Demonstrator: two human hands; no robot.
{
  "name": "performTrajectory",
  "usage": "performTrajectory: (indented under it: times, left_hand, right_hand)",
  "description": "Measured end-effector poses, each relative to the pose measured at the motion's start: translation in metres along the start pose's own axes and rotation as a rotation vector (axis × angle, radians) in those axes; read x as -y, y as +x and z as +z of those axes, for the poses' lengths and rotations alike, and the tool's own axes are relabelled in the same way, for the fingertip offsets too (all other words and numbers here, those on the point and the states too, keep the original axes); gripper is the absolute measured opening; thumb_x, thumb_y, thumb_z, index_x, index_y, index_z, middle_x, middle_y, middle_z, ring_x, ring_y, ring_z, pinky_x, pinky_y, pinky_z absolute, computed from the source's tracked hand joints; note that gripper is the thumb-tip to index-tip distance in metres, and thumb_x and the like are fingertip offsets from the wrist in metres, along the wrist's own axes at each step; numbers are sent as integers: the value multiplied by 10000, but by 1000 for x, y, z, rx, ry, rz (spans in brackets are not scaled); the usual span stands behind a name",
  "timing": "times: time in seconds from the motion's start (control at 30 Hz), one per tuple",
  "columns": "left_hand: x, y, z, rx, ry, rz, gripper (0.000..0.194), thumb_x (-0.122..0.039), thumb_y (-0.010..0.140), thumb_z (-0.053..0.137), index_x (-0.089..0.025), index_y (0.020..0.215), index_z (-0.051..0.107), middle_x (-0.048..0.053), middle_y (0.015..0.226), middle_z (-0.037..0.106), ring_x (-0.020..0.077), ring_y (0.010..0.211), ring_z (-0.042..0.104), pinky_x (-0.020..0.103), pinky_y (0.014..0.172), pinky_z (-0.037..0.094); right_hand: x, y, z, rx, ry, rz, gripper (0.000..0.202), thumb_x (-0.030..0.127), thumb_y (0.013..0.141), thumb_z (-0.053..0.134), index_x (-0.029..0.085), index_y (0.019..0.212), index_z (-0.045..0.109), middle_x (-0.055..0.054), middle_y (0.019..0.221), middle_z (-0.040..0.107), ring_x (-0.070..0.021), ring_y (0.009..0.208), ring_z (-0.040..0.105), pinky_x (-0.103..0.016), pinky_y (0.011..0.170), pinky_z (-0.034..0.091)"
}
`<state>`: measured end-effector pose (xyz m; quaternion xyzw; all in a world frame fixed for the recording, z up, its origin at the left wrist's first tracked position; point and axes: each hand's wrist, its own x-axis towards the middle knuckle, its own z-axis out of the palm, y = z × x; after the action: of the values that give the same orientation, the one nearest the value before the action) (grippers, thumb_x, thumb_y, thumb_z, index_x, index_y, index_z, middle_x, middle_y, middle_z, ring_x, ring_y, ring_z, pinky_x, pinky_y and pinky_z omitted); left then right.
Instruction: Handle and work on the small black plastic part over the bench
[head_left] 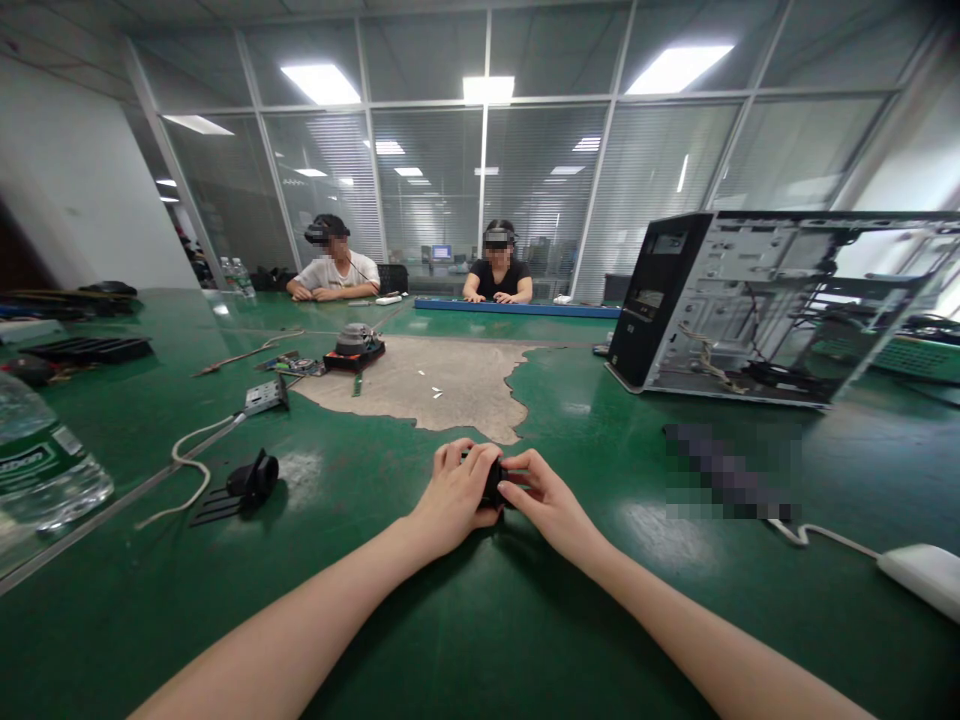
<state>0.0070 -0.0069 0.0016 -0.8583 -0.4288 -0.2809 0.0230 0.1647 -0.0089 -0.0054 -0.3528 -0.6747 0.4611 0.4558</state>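
My left hand [454, 497] is closed round a small black part [493, 487] just above the green tabletop [420, 620]. My right hand [546, 498] has its thumb and fingers pinched on the right side of the same part. Fingers cover most of it, so its exact kind does not show. Beyond both hands lies a bare beige patch [465, 375] of the table, with a few tiny white bits on it. Off to the left sits another black plastic piece [255, 478] with a round body and long prongs.
An opened computer case [675, 300] stands at the right, near a blurred dark object [724, 470] and a white power strip [922, 575]. A water bottle [45, 460], a cable [187, 462] and electronic parts [356, 345] lie leftward. Two people sit across the table.
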Motion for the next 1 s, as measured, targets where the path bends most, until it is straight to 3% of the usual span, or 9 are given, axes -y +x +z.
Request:
performTrajectory:
  times: [0.23,0.43,0.57,0.8,1.0]
  left_hand:
    - [5,3,3,40,-109,70,606,-159,625,574,-214,1152,281,61,1136,461,202,1058,437,416,973,237]
    - [6,2,4,39,-82,67,620,-171,620,591,-198,1157,282,68,1138,463,204,1067,433,406,980,240]
    - [6,3,4,44,-84,71,599,-172,618,594,-203,1139,299,61,1125,467,203,1047,445,406,976,248]
    - [5,3,2,38,-109,75,609,-155,615,580,-215,1145,287,61,1130,463,206,1067,432,413,967,255]
    - [4,3,4,21,-94,72,578,-187,629,563,-209,1141,295,70,1129,458,219,1056,433,420,952,271]
  right_hand:
    - [1,1,-2,36,-26,58,263,254,731,559,204,964,447,-36,973,526,-146,894,544,-308,792,462]
    - [2,-1,0,17,20,30,184,272,742,549,210,879,442,-10,907,520,-137,866,548,-284,744,474]
    - [-2,3,-1,-17,-12,45,238,277,737,550,208,939,444,-32,967,516,-144,875,544,-304,758,472]
    - [2,0,-3,55,8,20,259,280,703,590,213,914,457,-17,943,532,-151,922,538,-307,793,465]
    - [-1,0,-1,-32,18,16,199,306,733,554,205,882,470,-15,919,529,-145,869,556,-294,744,480]
